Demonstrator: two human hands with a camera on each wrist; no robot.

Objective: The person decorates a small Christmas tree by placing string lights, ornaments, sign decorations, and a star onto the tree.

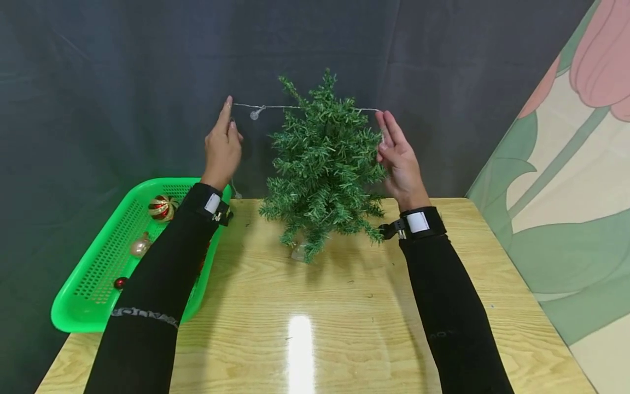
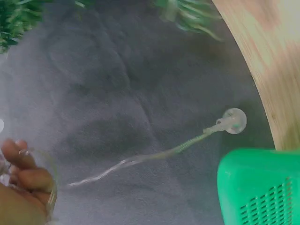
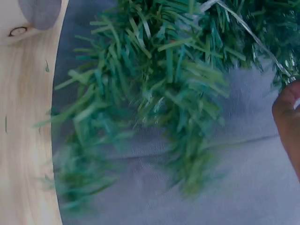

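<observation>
A small green artificial Christmas tree (image 1: 322,158) stands upright on the table. A thin clear light string (image 1: 280,106) runs nearly level behind its upper part, with a round clear bulb (image 1: 254,115) dangling on the left stretch. On the tree's left, my left hand (image 1: 223,150) holds one side of the string, index finger pointing up. The left wrist view shows another length trailing from this hand to a clear bulb (image 2: 234,121). My right hand (image 1: 401,164) pinches the string on the tree's right, two fingers raised. Branches hide the string's middle.
Under the left forearm, a green plastic basket (image 1: 110,249) holds a red-and-gold striped ball (image 1: 163,208), a pearly ornament (image 1: 140,245) and a small red ball (image 1: 120,283). A dark cloth (image 1: 147,82) hangs behind the wooden table (image 1: 344,306); flower-patterned fabric (image 1: 566,219) covers the right side.
</observation>
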